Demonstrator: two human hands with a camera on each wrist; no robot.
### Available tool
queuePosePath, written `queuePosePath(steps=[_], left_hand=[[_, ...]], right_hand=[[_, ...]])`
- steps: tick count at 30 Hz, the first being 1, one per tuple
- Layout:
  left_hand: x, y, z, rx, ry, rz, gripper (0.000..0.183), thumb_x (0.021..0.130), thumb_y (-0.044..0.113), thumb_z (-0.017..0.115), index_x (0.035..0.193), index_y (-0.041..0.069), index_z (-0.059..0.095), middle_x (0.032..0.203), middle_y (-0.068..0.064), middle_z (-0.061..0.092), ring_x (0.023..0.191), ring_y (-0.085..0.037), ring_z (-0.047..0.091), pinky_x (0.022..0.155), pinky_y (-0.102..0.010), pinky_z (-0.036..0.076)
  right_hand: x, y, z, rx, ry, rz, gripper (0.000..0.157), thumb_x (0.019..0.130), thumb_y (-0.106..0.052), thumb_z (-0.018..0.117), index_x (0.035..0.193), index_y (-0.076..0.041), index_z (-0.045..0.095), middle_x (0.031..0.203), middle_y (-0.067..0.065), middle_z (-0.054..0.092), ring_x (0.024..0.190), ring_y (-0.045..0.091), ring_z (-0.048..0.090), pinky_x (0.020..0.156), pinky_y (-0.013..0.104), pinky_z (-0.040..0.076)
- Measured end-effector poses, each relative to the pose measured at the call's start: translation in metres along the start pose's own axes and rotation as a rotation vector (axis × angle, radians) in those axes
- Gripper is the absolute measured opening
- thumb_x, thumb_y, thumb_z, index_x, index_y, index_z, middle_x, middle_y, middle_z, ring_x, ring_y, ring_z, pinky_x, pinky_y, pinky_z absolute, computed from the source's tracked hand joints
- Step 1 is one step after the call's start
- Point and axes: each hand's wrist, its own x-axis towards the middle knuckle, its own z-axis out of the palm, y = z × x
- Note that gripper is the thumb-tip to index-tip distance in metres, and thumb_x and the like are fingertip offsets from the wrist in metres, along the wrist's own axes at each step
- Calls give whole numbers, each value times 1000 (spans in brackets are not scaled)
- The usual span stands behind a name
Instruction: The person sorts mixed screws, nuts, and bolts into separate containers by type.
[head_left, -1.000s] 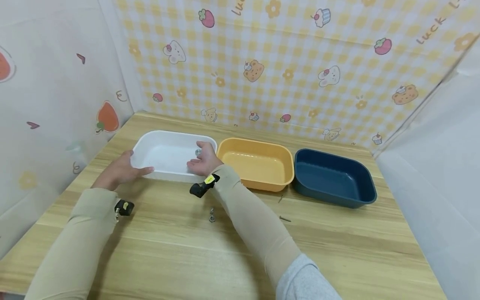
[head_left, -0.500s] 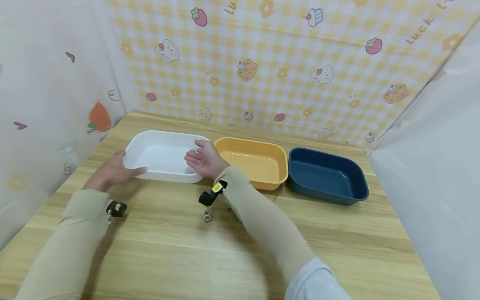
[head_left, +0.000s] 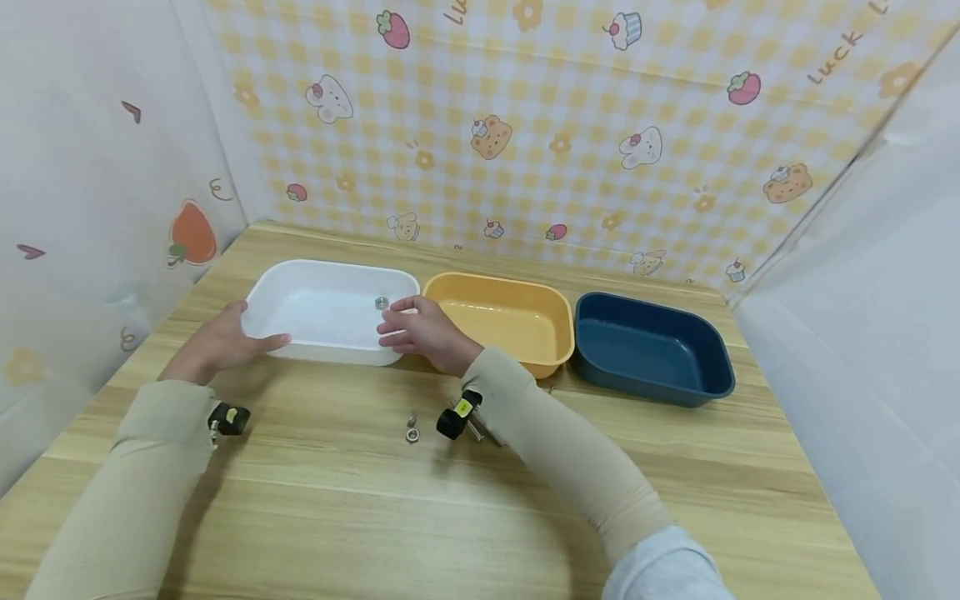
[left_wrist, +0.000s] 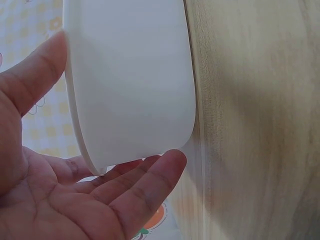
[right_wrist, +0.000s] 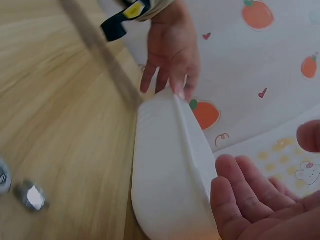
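Cloth backdrop [head_left: 450, 108]: 12 o'clock for every bearing below, in the head view.
White bin [head_left: 322, 312]: on the table [head_left: 322, 508], long axis roughly 9 to 3 o'clock, one hex nut [head_left: 382, 303] inside near its 3 o'clock end.
Left hand [head_left: 221, 337]: spread about the bin's 9 o'clock end, thumb on the near rim, fingers against the end wall.
Right hand [head_left: 429, 329]: at the bin's 4 o'clock corner, fingers loosely bent, thumb apart, nothing visible between them; whether it touches the rim I cannot tell.
Loose hex nut [head_left: 412, 435]: on the table, 6 o'clock from the right hand, the nearer of the two; a metal piece [head_left: 412, 421], too small to name, sits just beyond it.
Screws [head_left: 476, 432]: 5 o'clock from the right hand, partly hidden by the wrist camera [head_left: 452, 422].
Yellow bin [head_left: 510, 325], navy bin [head_left: 645, 383]: in a row toward 3 o'clock from the white bin.
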Motion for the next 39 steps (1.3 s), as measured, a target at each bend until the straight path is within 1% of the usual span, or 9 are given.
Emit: queuePosePath(steps=[4, 6, 9, 13, 18, 22, 27, 31, 39], left_hand=[[1, 0, -1, 4, -8, 5, 118, 86, 50, 70, 146, -14, -8, 146, -42, 13, 128, -55, 23, 103, -69, 21], [1, 0, -1, 11, -10, 15, 117, 86, 51, 69, 146, -14, -7, 146, -42, 13, 128, -55, 23, 103, -69, 21], [2, 0, 0, 1, -5, 56, 106, 88, 45, 69, 147, -15, 4, 144, -39, 24, 122, -50, 30, 103, -66, 24], [3, -1, 1, -20, 1, 106, 90, 91, 37, 69, 144, -15, 17, 137, -33, 36, 113, -44, 36, 99, -62, 28], [2, -1, 1, -34, -3, 122, 87, 91, 35, 68, 145, -13, 19, 136, -32, 37, 113, -43, 36, 98, -61, 29], [2, 0, 1, -34, -2, 118, 89, 91, 36, 68, 145, -14, 18, 137, -32, 36, 113, -43, 36, 98, -61, 29], [4, 0, 1, -25, 3, 123, 84, 92, 31, 68, 143, -15, 20, 134, -31, 39, 111, -40, 38, 97, -56, 32], [4, -1, 0, -24, 4, 124, 84, 92, 30, 67, 141, -18, 19, 132, -33, 38, 109, -41, 38, 96, -57, 32], [4, -3, 2, -36, 7, 146, 81, 92, 29, 68, 142, -14, 22, 132, -31, 40, 110, -40, 39, 95, -56, 32]], right_hand=[[-9, 6, -7, -219, -51, -70, 23, 97, -16, 60, 114, -2, 54, 109, 20, 66, 95, 30, 67, 86, 38, 53], [-14, 10, -10, -325, -84, -106, 19, 95, -14, 62, 109, -2, 57, 103, 19, 67, 94, 31, 67, 81, 35, 53], [-20, 15, -14, -489, -142, -161, 13, 95, -13, 62, 104, -4, 60, 96, 16, 67, 87, 25, 67, 71, 28, 51], [-23, 22, -18, -711, -230, -226, 10, 95, -14, 62, 101, -6, 63, 90, 6, 67, 83, 14, 62, 73, 22, 49], [-23, 32, -20, -908, -316, -222, 15, 94, -18, 64, 105, -9, 62, 91, -3, 64, 87, 9, 60, 77, 21, 48], [-24, 38, -19, -999, -356, -201, 14, 94, -21, 66, 103, -11, 62, 90, -5, 63, 85, 8, 59, 75, 21, 47], [-24, 44, -17, -1073, -383, -163, 10, 92, -22, 68, 97, -15, 63, 87, -7, 61, 80, 7, 57, 70, 21, 46], [-22, 50, -15, -1101, -395, -153, 9, 91, -22, 70, 92, -17, 63, 82, -8, 61, 75, 6, 57, 67, 20, 46], [-21, 56, -12, -1140, -405, -136, 11, 89, -25, 72, 90, -17, 65, 79, -11, 62, 74, 3, 57, 67, 17, 45]])
